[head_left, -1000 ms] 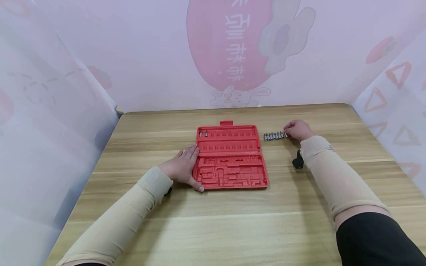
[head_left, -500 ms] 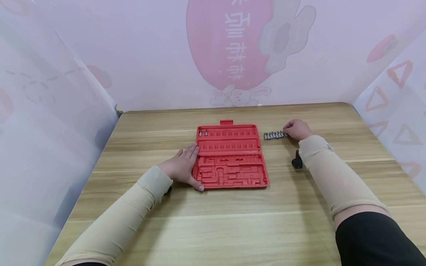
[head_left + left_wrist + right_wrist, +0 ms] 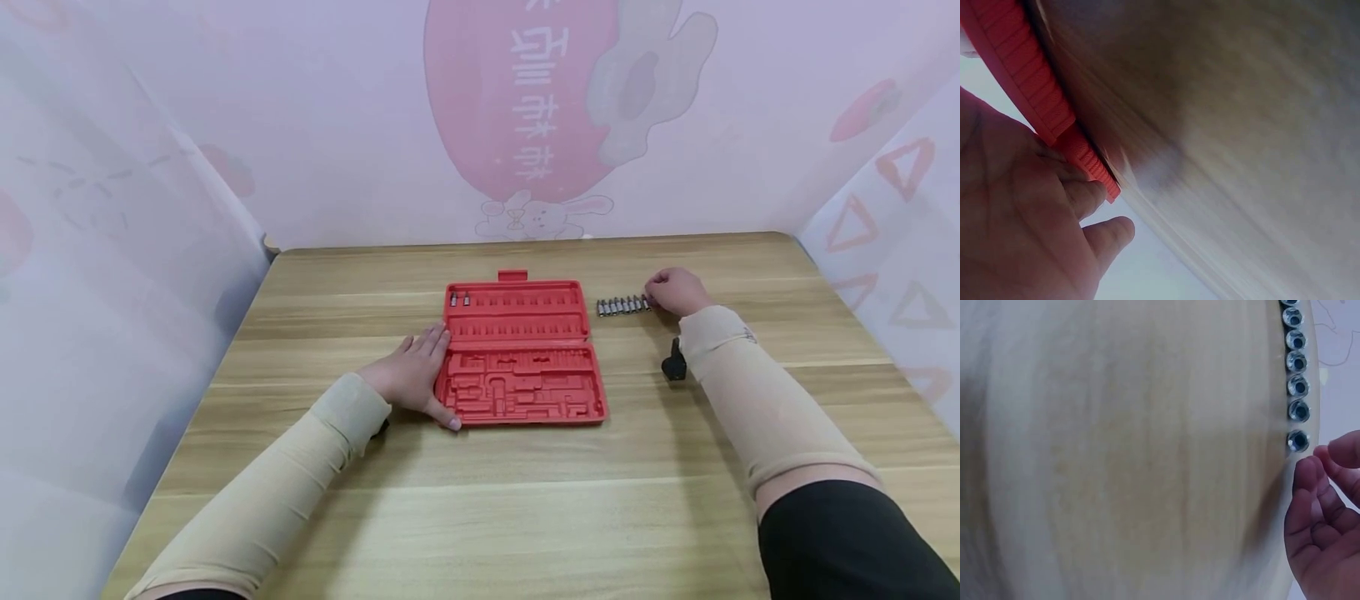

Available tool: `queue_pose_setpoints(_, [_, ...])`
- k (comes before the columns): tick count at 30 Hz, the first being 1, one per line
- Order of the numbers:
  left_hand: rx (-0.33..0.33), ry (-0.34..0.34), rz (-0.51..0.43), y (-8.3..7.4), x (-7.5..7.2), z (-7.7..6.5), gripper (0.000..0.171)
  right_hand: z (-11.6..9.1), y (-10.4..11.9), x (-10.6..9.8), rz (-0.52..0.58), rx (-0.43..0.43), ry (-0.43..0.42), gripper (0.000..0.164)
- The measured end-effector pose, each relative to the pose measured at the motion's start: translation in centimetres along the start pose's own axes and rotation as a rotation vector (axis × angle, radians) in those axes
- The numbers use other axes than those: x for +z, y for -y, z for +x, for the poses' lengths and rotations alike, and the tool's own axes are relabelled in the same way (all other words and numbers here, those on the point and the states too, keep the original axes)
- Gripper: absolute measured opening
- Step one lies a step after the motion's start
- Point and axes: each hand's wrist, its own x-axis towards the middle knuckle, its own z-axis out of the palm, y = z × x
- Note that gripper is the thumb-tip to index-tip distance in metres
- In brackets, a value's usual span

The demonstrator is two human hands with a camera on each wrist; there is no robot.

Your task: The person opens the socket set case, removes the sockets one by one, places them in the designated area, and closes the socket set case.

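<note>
An open red plastic socket case (image 3: 517, 340) lies flat on the table in the head view, with two small metal sockets in its upper left slots. My left hand (image 3: 411, 372) rests along the case's left edge with fingers extended and thumb at the near corner. In the left wrist view that hand (image 3: 1019, 206) lies against the red rim. To the right of the case, several metal sockets (image 3: 619, 307) lie side by side in a row. My right hand (image 3: 677, 292) is at the row's right end, fingertips bent close beside the end socket (image 3: 1298, 440); I cannot tell whether they pinch it.
The wooden table (image 3: 525, 508) runs back to a printed cloth wall (image 3: 360, 125), with more cloth at both sides. A black wrist camera (image 3: 674, 363) hangs under the right wrist. The case's latch tab (image 3: 513, 275) sticks out at its far edge.
The end socket, at first held a little apart, has come up against the row. My right hand then shifted slightly to the right. The left hand and the case have stayed put.
</note>
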Motion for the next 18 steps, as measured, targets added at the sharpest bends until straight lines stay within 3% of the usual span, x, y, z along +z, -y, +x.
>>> queue_pose_setpoints(10, [-0.011,0.018,-0.007,0.0,0.1,-0.1,0.148,0.1,2.7,0.5,-0.015,-0.093,-0.103,0.042])
queue_pose_setpoints(18, [-0.014,0.018,0.000,-0.2,-0.1,-0.2,0.148,1.5,7.3,2.2,0.059,-0.157,0.008,0.047])
